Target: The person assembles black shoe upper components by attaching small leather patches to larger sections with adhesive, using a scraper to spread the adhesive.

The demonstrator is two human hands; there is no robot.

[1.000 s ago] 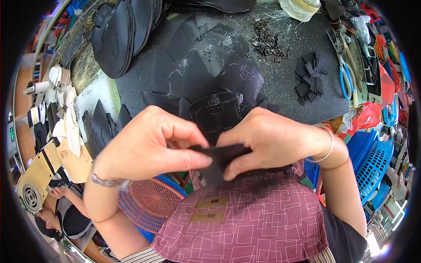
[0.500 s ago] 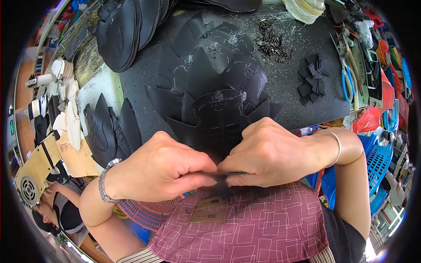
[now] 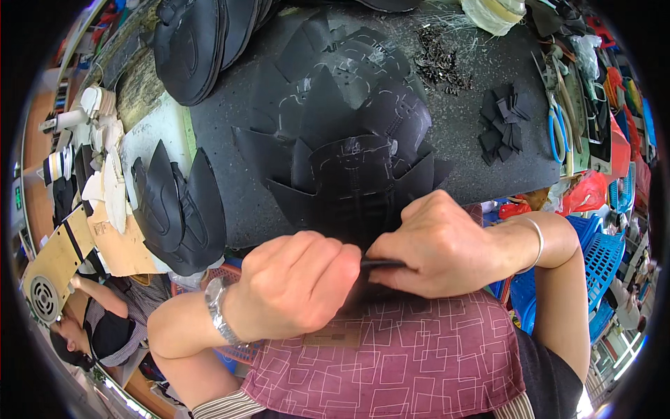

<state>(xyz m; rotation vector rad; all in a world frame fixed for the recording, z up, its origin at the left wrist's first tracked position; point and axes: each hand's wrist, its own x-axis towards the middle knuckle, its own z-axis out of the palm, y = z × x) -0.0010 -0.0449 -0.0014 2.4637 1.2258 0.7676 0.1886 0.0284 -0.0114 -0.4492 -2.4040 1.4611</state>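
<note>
My left hand [image 3: 300,279] is closed in a fist at the near edge of the table, its fingers wrapped over a black flexible piece. Facing it, my right hand [image 3: 436,244] pinches the same black piece [image 3: 382,263] between thumb and fingers; a dark folded edge shows in the gap. The rest of that piece is hidden or blurred below the hands. Beyond them on the dark table [image 3: 474,178] lies a spread of overlapping black shoe-upper pieces [image 3: 352,164] with stitched seams and pale marked lines.
Black shaped pieces are stacked at the far left [image 3: 185,56] and near left [image 3: 178,216]. On the right lie small black strips [image 3: 504,126], dark scraps [image 3: 441,59] and blue-handled scissors [image 3: 557,133]. Blue plastic baskets [image 3: 604,262] stand right; another person [image 3: 112,314] sits left.
My left hand has rolled over into a fist and shifted slightly right, turning its knuckles up. The right hand has moved only slightly right, still pinching the black piece. The view has shifted a little.
</note>
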